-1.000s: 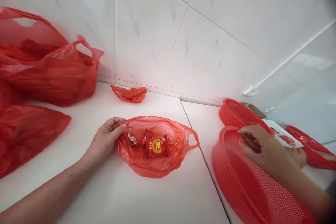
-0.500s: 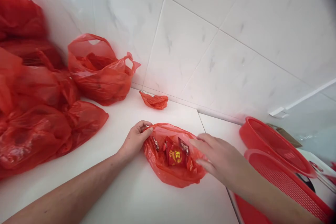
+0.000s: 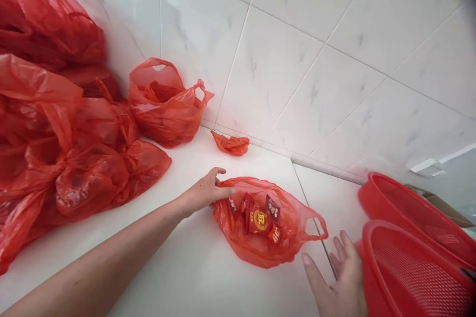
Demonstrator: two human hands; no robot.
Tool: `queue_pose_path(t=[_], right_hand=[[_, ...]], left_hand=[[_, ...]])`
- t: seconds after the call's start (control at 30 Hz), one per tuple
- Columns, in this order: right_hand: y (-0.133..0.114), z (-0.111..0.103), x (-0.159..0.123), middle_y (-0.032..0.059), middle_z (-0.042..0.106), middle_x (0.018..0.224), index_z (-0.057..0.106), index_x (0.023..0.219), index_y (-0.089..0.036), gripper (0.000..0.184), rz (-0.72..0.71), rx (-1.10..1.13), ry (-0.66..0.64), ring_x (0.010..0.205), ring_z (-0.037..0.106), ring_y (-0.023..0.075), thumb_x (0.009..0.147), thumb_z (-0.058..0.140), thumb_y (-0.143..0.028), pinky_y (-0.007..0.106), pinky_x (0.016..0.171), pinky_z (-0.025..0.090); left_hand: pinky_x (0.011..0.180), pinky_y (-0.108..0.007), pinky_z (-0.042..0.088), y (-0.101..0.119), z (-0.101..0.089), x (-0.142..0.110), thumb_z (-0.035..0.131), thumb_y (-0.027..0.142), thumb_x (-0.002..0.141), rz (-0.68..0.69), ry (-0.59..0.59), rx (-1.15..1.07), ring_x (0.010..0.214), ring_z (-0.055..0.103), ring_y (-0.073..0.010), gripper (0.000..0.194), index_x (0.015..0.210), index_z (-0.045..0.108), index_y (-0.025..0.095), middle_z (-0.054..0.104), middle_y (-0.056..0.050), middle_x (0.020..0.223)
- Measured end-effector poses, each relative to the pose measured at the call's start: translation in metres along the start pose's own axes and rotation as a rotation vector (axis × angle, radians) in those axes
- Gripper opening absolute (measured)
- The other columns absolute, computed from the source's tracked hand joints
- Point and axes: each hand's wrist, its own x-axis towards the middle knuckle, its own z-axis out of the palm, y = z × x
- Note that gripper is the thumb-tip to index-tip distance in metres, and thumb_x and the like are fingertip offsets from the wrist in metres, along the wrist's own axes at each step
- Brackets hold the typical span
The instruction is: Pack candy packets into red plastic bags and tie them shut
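Thumb of the left hand lies at the left rim of a red plastic bag, spread apart from the index finger. The right hand, open, is near the bag's handle. Wrapped snacks (one yellow-lettered) lie inside. Red baskets stand rightward.

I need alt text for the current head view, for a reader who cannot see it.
An open red plastic bag holding small wrapped packets sits on a white table, a person's left hand at its rim and open right hand apart from it. More red bags crowd the left side; red mesh baskets are at right.
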Motion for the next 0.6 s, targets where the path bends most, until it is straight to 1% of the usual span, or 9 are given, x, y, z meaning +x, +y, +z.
queue_pose_path(t=[0.07, 0.1, 0.17, 0.23, 0.3, 0.37, 0.43, 0.53, 0.6], right_hand=[[-0.006, 0.019, 0.009, 0.0178, 0.030, 0.146, 0.014, 0.145, -0.021, 0.087, 0.201, 0.289, -0.033, 0.128, 0.042, 0.0334, 0.077, 0.061, -0.047, 0.046, 0.094, 0.047], [-0.010, 0.027, 0.015, 0.0161, 0.038, 0.142, 0.020, 0.144, -0.023, 0.083, 0.252, 0.439, -0.087, 0.124, 0.046, 0.0311, 0.076, 0.062, -0.047, 0.043, 0.093, 0.048], [-0.020, 0.039, 0.032, 0.0108, 0.054, 0.129, 0.041, 0.133, -0.024, 0.068, 0.320, 0.687, -0.212, 0.115, 0.055, 0.0275, 0.073, 0.066, -0.045, 0.038, 0.088, 0.050], [-0.032, 0.042, 0.054, 0.0078, 0.064, 0.113, 0.058, 0.113, -0.021, 0.051, 0.414, 0.862, -0.291, 0.104, 0.060, 0.0266, 0.069, 0.070, -0.045, 0.035, 0.081, 0.052], [-0.046, 0.036, 0.080, 0.0058, 0.068, 0.095, 0.064, 0.094, -0.018, 0.039, 0.489, 1.035, -0.266, 0.090, 0.064, 0.0236, 0.066, 0.073, -0.043, 0.031, 0.071, 0.052], [-0.062, 0.021, 0.105, 0.0025, 0.066, 0.081, 0.064, 0.083, -0.017, 0.029, 0.427, 1.214, -0.148, 0.076, 0.062, 0.0172, 0.064, 0.075, -0.037, 0.026, 0.063, 0.050], [-0.078, 0.002, 0.125, -0.0004, 0.063, 0.077, 0.063, 0.078, -0.017, 0.022, 0.271, 1.307, 0.065, 0.071, 0.059, 0.0122, 0.066, 0.074, -0.032, 0.022, 0.060, 0.048], [-0.097, -0.023, 0.140, -0.0027, 0.060, 0.076, 0.064, 0.078, -0.019, 0.013, 0.077, 1.248, 0.403, 0.069, 0.056, 0.0097, 0.072, 0.069, -0.030, 0.022, 0.063, 0.048], [-0.103, -0.032, 0.144, -0.0036, 0.058, 0.072, 0.065, 0.079, -0.020, 0.012, 0.012, 1.146, 0.562, 0.066, 0.054, 0.0089, 0.074, 0.069, -0.031, 0.022, 0.063, 0.046]], left_hand=[[0.060, -0.031, 0.052, 0.006, -0.012, -0.007, 0.071, 0.050, 0.067, -0.050, -0.096, 0.129, 0.080, 0.062, -0.0220, 0.073, 0.129, 0.039, 0.026, 0.055, -0.004, 0.094], [0.062, -0.031, 0.052, 0.009, -0.017, -0.010, 0.070, 0.047, 0.068, -0.056, -0.138, 0.157, 0.081, 0.062, -0.0217, 0.071, 0.129, 0.038, 0.027, 0.056, -0.003, 0.094], [0.066, -0.032, 0.053, 0.018, -0.023, -0.013, 0.069, 0.039, 0.071, -0.048, -0.192, 0.142, 0.080, 0.061, -0.0194, 0.065, 0.128, 0.040, 0.027, 0.056, -0.001, 0.089], [0.070, -0.033, 0.053, 0.032, -0.023, -0.010, 0.067, 0.033, 0.073, -0.002, -0.146, 0.076, 0.077, 0.060, -0.0165, 0.058, 0.125, 0.043, 0.024, 0.055, 0.001, 0.082], [0.071, -0.031, 0.052, 0.054, -0.017, -0.006, 0.067, 0.030, 0.074, 0.097, -0.022, -0.001, 0.074, 0.058, -0.0141, 0.049, 0.118, 0.048, 0.021, 0.054, 0.002, 0.078], [0.070, -0.027, 0.051, 0.083, -0.009, -0.003, 0.067, 0.027, 0.075, 0.251, 0.075, -0.079, 0.072, 0.057, -0.0116, 0.040, 0.111, 0.052, 0.020, 0.055, 0.001, 0.079], [0.066, -0.022, 0.049, 0.116, -0.001, -0.007, 0.068, 0.025, 0.075, 0.439, 0.096, -0.155, 0.069, 0.057, -0.0095, 0.036, 0.108, 0.053, 0.021, 0.055, 0.002, 0.079], [0.062, -0.020, 0.049, 0.158, 0.011, -0.020, 0.069, 0.020, 0.075, 0.678, 0.071, -0.189, 0.068, 0.056, -0.0084, 0.038, 0.110, 0.054, 0.023, 0.056, 0.001, 0.081], [0.064, -0.020, 0.050, 0.174, 0.018, -0.030, 0.069, 0.018, 0.075, 0.765, 0.064, -0.148, 0.072, 0.057, -0.0090, 0.040, 0.112, 0.055, 0.025, 0.056, 0.000, 0.088]])
